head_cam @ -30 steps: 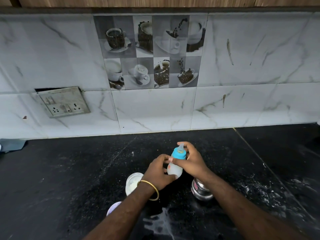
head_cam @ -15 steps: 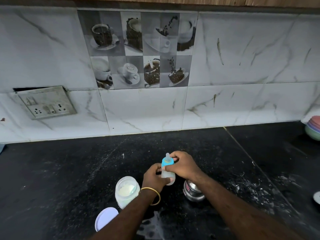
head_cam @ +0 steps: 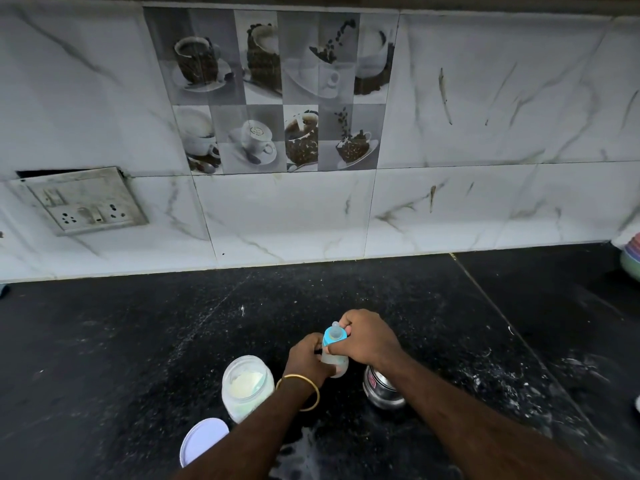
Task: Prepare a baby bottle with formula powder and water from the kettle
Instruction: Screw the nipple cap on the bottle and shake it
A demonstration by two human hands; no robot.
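Note:
A small baby bottle [head_cam: 335,362] with a blue collar and clear teat stands upright over the black counter, low in the middle of the view. My left hand [head_cam: 308,358] grips the bottle's clear body from the left. My right hand [head_cam: 367,336] wraps its fingers round the blue collar from the right. To the left stands an open jar of pale formula powder [head_cam: 246,384]. Its white lid [head_cam: 203,439] lies flat in front of it. A steel vessel [head_cam: 381,391] sits partly hidden under my right forearm.
The black stone counter [head_cam: 138,341] carries white powder smears on the right and a spill near the bottom edge. A tiled wall with a socket plate [head_cam: 83,200] rises behind. Stacked coloured bowls [head_cam: 631,258] show at the right edge.
The view has shifted, so jar and lid show more fully. Both hands have stayed on the bottle, with my right hand's fingers turned slightly round the collar.

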